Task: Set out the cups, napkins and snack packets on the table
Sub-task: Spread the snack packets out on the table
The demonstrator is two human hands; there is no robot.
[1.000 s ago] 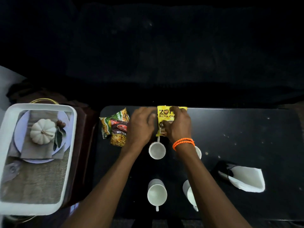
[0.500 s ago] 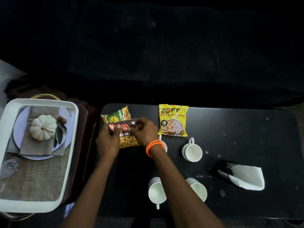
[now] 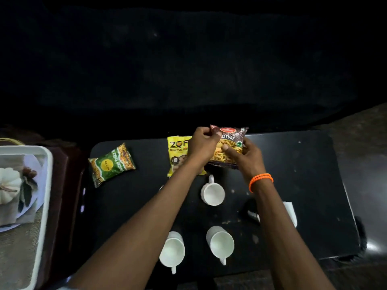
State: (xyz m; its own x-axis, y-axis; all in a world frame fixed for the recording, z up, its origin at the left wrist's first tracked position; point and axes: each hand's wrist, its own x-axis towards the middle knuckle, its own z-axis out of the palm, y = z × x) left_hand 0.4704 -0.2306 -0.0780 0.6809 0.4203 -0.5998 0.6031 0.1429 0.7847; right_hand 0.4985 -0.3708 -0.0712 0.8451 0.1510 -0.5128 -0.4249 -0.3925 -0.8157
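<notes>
Both hands hold a dark red mixture snack packet (image 3: 229, 146) near the far edge of the black table (image 3: 303, 164). My left hand (image 3: 202, 146) pinches its top left corner and my right hand (image 3: 248, 155) grips its right side. A yellow soya chunks packet (image 3: 177, 150) lies just left of it, partly under my left forearm. A green snack packet (image 3: 112, 164) lies at the table's left. Three white cups show: one in the middle (image 3: 212, 192), two near the front edge (image 3: 172, 251) (image 3: 221, 242). A white napkin (image 3: 291, 212) lies on the right, partly behind my right forearm.
A white tray (image 3: 45, 195) stands left of the table, holding a plate, a cloth and a small white pumpkin (image 3: 8, 186). A dark object (image 3: 250, 208) sits beside the napkin. Beyond the table everything is dark.
Both hands have lifted the mixture packet off the green packet at the left and carried it right, past the yellow packet. The green packet now lies uncovered.
</notes>
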